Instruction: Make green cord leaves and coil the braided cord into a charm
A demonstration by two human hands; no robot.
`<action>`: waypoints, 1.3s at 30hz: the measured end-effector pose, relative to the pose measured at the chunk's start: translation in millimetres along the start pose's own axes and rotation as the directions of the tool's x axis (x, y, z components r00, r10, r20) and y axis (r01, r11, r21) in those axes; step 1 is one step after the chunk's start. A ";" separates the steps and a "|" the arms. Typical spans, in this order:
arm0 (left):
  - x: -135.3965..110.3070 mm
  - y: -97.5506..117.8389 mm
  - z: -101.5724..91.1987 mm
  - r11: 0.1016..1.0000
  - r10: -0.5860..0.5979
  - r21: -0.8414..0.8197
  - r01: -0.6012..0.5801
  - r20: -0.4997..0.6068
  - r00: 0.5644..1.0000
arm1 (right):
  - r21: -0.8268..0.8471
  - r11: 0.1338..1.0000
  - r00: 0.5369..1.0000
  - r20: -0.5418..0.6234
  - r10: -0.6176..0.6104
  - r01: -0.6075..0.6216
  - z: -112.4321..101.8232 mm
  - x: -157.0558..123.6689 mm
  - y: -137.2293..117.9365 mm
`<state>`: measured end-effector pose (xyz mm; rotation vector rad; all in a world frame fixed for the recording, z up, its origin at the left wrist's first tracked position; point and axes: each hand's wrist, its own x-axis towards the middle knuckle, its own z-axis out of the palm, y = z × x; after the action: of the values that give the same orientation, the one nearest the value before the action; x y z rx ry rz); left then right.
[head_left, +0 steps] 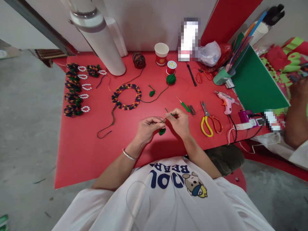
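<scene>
My left hand [149, 129] is closed in a pinch, with a small green crocheted leaf [162, 132] hanging just under its fingertips. Close beside it, my right hand [178, 122] pinches the leaf's green yarn, and a short end sticks up past the fingers. Another small green leaf [151, 93] lies farther back on the red table [81, 150]. To its left is a multicoloured crocheted ring [126, 97] with a long brown yarn tail. A crochet hook [184, 106] with a green handle rests to the right of my hands.
Yellow-and-orange-handled scissors [206, 120] and a pink glue gun [226, 102] lie at right. Behind are a green yarn ball [171, 79], a dark yarn ball [139, 60] and a paper cup [161, 54]. Several crocheted pieces [72, 86] with bead loops line the left. Another person's arm [297, 112] shows at far right.
</scene>
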<state>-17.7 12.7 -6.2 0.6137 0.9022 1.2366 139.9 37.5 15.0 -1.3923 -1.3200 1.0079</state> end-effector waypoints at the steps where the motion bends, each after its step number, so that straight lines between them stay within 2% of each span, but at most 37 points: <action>1: 0.1 0.7 0.4 1.000 -0.010 -0.008 0.010 0.001 1.000 | -0.019 1.000 1.000 0.003 -0.017 0.017 0.1 -0.8 -1.6; 4: 0.2 2.2 1.6 0.999 -0.030 -0.022 0.031 0.028 0.999 | 0.016 1.000 1.000 -0.009 -0.016 0.016 4.3 -3.5 -4.2; 6: -0.1 1.9 2.2 0.999 -0.044 -0.023 0.046 0.062 0.997 | 0.127 0.990 0.998 -0.008 0.059 -0.057 9.0 -4.0 -4.6; 9: -1.3 0.2 2.1 0.997 -0.077 -0.021 0.079 0.085 0.993 | 0.348 0.900 0.964 0.134 0.228 -0.262 15.1 -1.3 -4.6; 12: -1.7 -0.3 1.1 0.995 -0.087 -0.032 0.090 0.075 0.993 | 0.492 0.773 0.915 0.265 0.304 -0.399 16.6 3.1 -5.2; 15: -0.5 0.9 -0.1 0.994 -0.084 -0.063 0.087 0.061 0.995 | 0.581 0.700 0.909 0.295 0.294 -0.415 11.9 5.2 -5.8; 18: 0.8 2.4 -0.4 0.993 -0.085 -0.083 0.090 0.062 0.994 | 0.605 0.680 0.907 0.334 0.256 -0.414 4.1 4.8 -2.9; 21: 0.8 3.0 -0.1 0.991 -0.093 -0.086 0.099 0.067 0.993 | 0.616 0.684 0.918 0.314 0.241 -0.390 -1.4 4.0 4.0; 24: 0.6 2.5 -0.4 0.990 -0.107 -0.083 0.112 0.063 0.992 | 0.572 0.736 0.927 0.299 0.224 -0.363 -3.5 2.7 9.5; 27: 1.4 1.5 -2.0 0.989 -0.119 -0.083 0.124 0.063 0.991 | 0.408 0.877 0.950 0.279 0.144 -0.252 -5.7 0.8 8.5; 29: 2.2 1.0 -3.2 0.988 -0.129 -0.081 0.133 0.059 0.990 | 0.243 0.967 0.966 0.259 0.007 -0.072 -8.6 -0.1 5.0; 30: 2.6 0.8 -3.7 0.988 -0.131 -0.078 0.135 0.054 0.990 | 0.163 0.986 0.962 0.264 -0.071 0.028 -10.5 -0.2 3.2; 33: 3.1 0.7 -4.0 0.988 -0.131 -0.069 0.135 0.052 0.990 | -0.009 0.970 0.916 0.331 -0.226 0.243 -16.5 0.4 -0.4; 39: 2.8 1.0 -2.4 0.988 -0.132 -0.077 0.136 0.050 0.990 | -0.159 0.889 0.829 0.459 -0.319 0.430 -20.5 2.8 -3.7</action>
<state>-20.1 15.6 -7.4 0.5062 0.8390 1.1286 159.2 38.3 23.4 -1.0516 -2.0236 0.9125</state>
